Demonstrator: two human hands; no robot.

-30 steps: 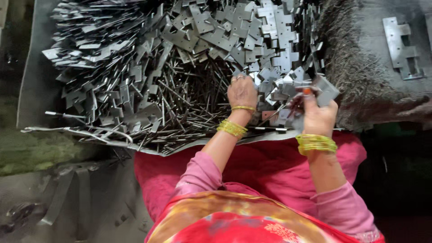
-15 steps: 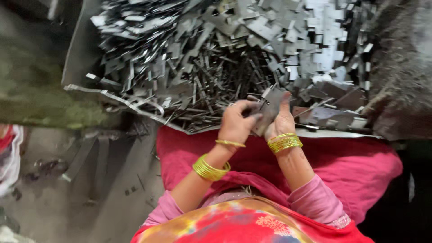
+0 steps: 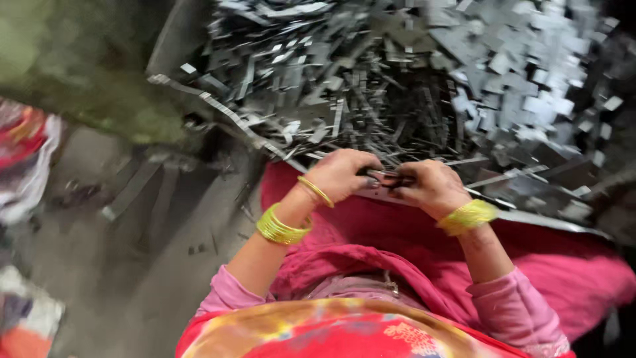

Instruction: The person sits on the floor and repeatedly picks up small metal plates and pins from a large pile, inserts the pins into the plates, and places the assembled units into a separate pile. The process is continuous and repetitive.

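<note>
My left hand [image 3: 344, 174] and my right hand [image 3: 429, 188] meet in front of me over pink cloth on my lap [image 3: 424, 232]. Both are closed on a small stack of flat metal pieces [image 3: 387, 178] held between them. Yellow bangles ring both wrists. Just beyond the hands lies a big heap of grey stamped metal pieces [image 3: 411, 86] on a metal sheet. The picture is blurred by motion, so the shape of the held pieces is hard to make out.
The bent front edge of the metal sheet [image 3: 218, 109] runs from upper left towards my hands. On the left is a grey floor [image 3: 119, 252] with scattered metal strips [image 3: 132, 189]. Colourful cloth [image 3: 26, 159] lies at the far left edge.
The view has swung to the right and down. My hands have come off the heap and drawn back towards my lap, now gripping the metal pieces together.
</note>
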